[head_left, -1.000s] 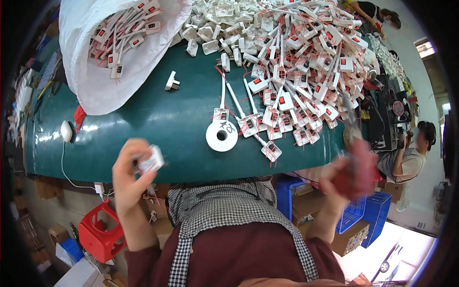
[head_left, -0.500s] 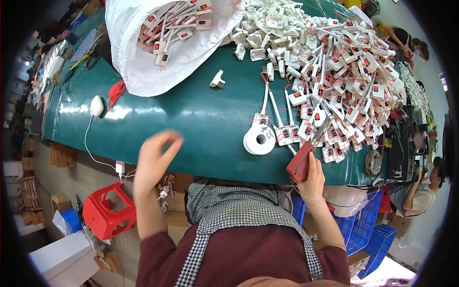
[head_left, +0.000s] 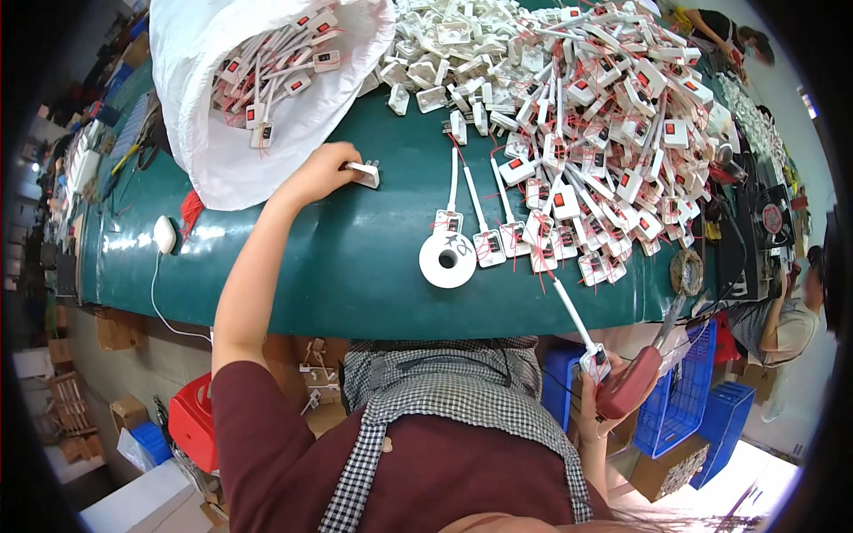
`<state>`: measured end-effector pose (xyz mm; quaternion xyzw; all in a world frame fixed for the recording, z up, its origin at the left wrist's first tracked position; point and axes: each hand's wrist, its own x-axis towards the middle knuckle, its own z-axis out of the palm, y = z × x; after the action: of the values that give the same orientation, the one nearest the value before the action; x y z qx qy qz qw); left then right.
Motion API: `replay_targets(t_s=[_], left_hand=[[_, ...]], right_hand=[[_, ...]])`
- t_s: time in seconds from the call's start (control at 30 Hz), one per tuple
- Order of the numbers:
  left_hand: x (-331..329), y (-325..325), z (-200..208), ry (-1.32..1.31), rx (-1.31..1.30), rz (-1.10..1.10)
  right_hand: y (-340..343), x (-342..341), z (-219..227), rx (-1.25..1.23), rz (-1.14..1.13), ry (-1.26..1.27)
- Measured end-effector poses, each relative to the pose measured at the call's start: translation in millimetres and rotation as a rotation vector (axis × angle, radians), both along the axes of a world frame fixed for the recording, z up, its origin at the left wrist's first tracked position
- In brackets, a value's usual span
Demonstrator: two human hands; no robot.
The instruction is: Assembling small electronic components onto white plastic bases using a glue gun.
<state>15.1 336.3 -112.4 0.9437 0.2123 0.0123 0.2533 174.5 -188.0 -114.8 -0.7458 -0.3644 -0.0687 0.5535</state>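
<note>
Over the table, my left hand [head_left: 318,175] is closed on a white plug [head_left: 366,174] whose prongs stick out at the far right of the fingers. My right hand [head_left: 590,404], close to my body at the table's near edge, grips a soldering iron [head_left: 629,384] by its red handle. Its metal barrel points away from me. Beside the handle, the same hand holds a small white switch piece [head_left: 593,361] with a white tube and thin red wires running from it toward the table. A white spool [head_left: 447,259] lies near several similar switch pieces [head_left: 489,247].
On the green table [head_left: 338,284], a large heap of wired switches [head_left: 613,151] fills the right side. White plastic shells [head_left: 453,44] lie behind it. A white sack [head_left: 191,107] with more switches stands at far left. Blue crates [head_left: 680,400] and a red stool [head_left: 194,422] stand below.
My left hand has reached forward and taken hold of the plug that lay on the table. My right hand has drawn back toward me with the soldering iron, and now holds a switch piece too.
</note>
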Motion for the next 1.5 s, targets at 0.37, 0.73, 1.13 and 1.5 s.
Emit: replay_targets(t_s=[0.37, 0.73, 1.13, 1.5], left_hand=[[5.2, -150.7, 35.7, -0.157, -1.435, 0.253], [12.6, -185.6, 37.8, -0.268, -1.278, 0.499], [7.3, -187.5, 35.4, -0.331, -1.334, 0.508], [11.6, -194.8, 43.1, -0.342, -1.34, 0.522]], right_hand=[[47.2, 21.5, 3.0, 0.164, 0.127, 0.021], [38.1, 26.3, -1.1, 0.136, 0.164, -0.029], [43.5, 30.4, -6.7, 0.145, 0.212, -0.037], [46.9, 31.7, -3.7, 0.173, 0.25, -0.02]])
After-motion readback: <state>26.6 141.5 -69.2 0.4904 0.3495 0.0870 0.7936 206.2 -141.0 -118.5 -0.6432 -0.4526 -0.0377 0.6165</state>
